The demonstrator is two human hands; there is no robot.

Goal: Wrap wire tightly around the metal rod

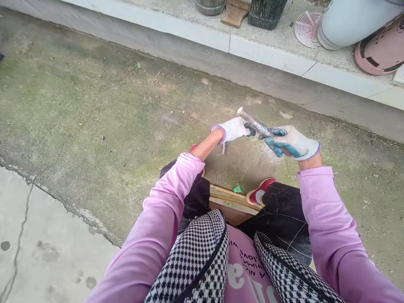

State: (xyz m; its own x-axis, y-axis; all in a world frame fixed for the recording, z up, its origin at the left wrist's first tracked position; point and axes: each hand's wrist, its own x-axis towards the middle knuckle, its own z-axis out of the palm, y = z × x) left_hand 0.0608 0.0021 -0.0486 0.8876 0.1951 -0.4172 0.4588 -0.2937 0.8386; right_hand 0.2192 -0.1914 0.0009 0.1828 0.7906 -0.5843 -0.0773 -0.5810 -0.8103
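A short wooden stick (244, 114) with a pale cut end slants between my hands, its middle wrapped in shiny silvery wire (261, 127). My right hand (292, 142), in a white knit glove with a blue-green coated palm, is closed around the stick's lower right part. Close against the other side of the stick is my left hand (236, 128), gloved alike, its dark fingertips pressed together beside the wrapping. Whatever sits between those left fingers is too small to make out. Below my left wrist, another short stick (224, 148) shows near the ground.
I sit over the mossy ground (110, 105), with a wooden stool frame (232, 198) between my legs. A green wrapper (237, 189) lies by my red shoe (261, 191). Along a raised ledge (271, 59) stand a white bucket (350, 23), a pink container (383, 48) and a dark container (267, 12).
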